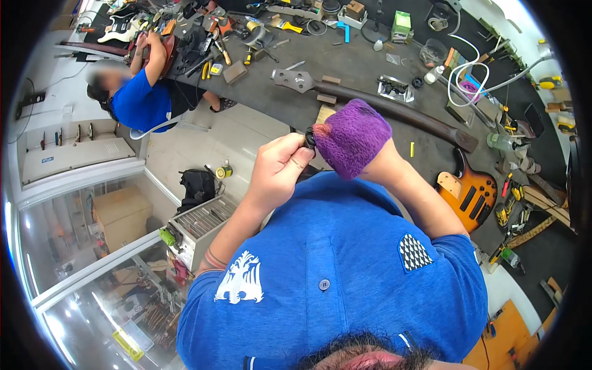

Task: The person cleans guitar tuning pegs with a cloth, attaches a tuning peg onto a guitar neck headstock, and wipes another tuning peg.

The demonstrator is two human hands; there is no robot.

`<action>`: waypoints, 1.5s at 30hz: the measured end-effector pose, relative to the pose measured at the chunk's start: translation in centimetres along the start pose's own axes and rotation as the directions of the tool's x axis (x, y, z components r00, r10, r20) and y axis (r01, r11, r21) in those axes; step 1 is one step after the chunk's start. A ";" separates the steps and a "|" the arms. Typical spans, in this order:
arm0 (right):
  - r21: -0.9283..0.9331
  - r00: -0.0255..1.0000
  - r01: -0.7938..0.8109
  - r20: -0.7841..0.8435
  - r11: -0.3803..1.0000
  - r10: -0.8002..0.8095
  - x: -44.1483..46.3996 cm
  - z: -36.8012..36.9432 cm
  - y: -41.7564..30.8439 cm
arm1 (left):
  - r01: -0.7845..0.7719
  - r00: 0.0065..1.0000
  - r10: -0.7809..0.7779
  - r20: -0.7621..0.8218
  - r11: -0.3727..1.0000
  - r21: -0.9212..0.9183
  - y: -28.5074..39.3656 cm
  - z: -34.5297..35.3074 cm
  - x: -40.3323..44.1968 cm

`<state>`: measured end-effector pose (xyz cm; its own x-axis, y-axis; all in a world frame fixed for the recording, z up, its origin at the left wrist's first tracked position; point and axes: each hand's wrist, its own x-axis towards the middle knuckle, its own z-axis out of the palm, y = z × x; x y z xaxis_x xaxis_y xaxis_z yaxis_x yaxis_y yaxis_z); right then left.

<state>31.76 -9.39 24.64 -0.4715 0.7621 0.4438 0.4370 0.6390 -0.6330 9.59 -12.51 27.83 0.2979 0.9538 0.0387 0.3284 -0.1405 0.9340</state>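
My left hand (pixel 277 166) is closed, with thumb and fingers pinching a small black part (pixel 310 138) whose kind I cannot make out. A purple cloth (pixel 354 137) with an orange-brown stain covers most of my right hand (pixel 377 166). The cloth is bunched around that hand's hidden fingers, and its stained edge meets the black part. Just beyond both hands, a dark bass guitar neck (pixel 394 111) lies across the bench, its headstock (pixel 292 80) pointing left. A sunburst bass body (pixel 470 192) rests to the right of my right forearm.
Small wooden blocks (pixel 327 98) lie by the neck. Pliers (pixel 206 69), a yellow brush (pixel 285 25), bottles (pixel 433 74) and a white cable (pixel 472 65) crowd the dark bench (pixel 345 58). A co-worker in blue (pixel 143 102) handles a guitar at the far left. A backpack (pixel 198 189) stands on the floor.
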 end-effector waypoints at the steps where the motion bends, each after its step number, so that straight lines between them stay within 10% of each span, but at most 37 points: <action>1: -0.086 1.000 0.005 -0.028 0.996 -0.008 0.1 -0.2 0.4 | 0.081 0.996 -0.078 0.032 0.992 -0.099 0.1 0.1 0.4; 4: 0.185 0.938 -0.347 0.076 0.920 0.338 1.0 -2.9 1.0 | 0.189 0.982 -0.187 0.038 0.930 -0.314 1.1 0.4 1.5; 5: 0.787 0.874 -0.348 0.075 0.510 0.480 -0.7 -1.7 3.2 | 0.198 0.979 -0.202 0.027 0.907 -0.371 1.6 0.4 2.0; 6: 0.931 0.646 -0.348 0.153 0.110 0.748 -1.2 -1.9 2.4 | 0.201 0.976 -0.220 -0.002 0.896 -0.397 1.8 0.3 2.5; 8: 0.814 0.755 -0.281 -0.139 0.508 0.641 -2.7 -0.4 5.7 | 0.206 0.974 -0.228 0.000 0.878 -0.432 1.9 -0.2 3.5; 11: 0.744 0.763 -0.504 0.144 0.439 0.631 -2.5 -1.0 6.5 | 0.196 0.978 -0.209 0.015 0.887 -0.418 2.1 -0.1 4.7; 14: -0.044 0.880 -0.382 0.287 0.923 0.378 0.5 -3.9 4.9 | 0.189 0.980 -0.198 0.024 0.883 -0.430 1.8 0.3 5.4; 15: 0.229 0.967 -0.222 -0.072 0.948 0.244 -1.7 -1.0 6.4 | 0.195 0.979 -0.203 0.027 0.880 -0.432 1.9 0.5 5.5; 22: 0.217 0.990 0.021 -0.141 0.976 0.010 2.3 -1.9 4.0 | 0.221 0.975 -0.203 0.087 0.923 -0.315 2.3 1.8 6.2; 25: 0.283 0.989 -0.147 0.053 0.948 0.138 1.4 -1.7 4.9 | 0.189 0.978 -0.159 0.133 0.948 -0.256 2.0 2.2 6.1; 30: 0.813 0.881 -0.394 0.199 0.430 0.430 0.1 -0.3 5.6 | -0.193 0.979 0.178 0.102 0.969 0.155 0.4 1.5 7.3; 35: 0.887 0.715 -0.458 0.329 0.057 0.617 -0.5 0.8 6.7 | -0.402 0.914 0.382 0.133 0.894 0.196 -1.4 -0.2 7.5; 38: 0.839 0.796 -0.447 0.214 0.310 0.566 -0.5 0.9 7.4 | -0.312 0.949 0.312 -0.039 0.950 0.018 -1.7 0.4 6.5; 40: 0.347 0.966 -0.248 0.014 0.904 0.260 2.2 -2.2 5.0 | -0.241 0.970 0.242 -0.028 0.970 0.032 -1.3 0.6 6.4; 45: 0.595 0.932 -0.300 0.018 0.746 0.362 0.2 -0.1 5.8 | -0.407 0.913 0.399 0.081 0.900 0.159 -2.2 1.6 7.4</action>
<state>34.27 -5.55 21.08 -0.2950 0.9396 0.1737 0.0118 0.1853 -0.9826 12.50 -5.55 25.49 0.4758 0.7937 0.3790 0.3167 -0.5566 0.7680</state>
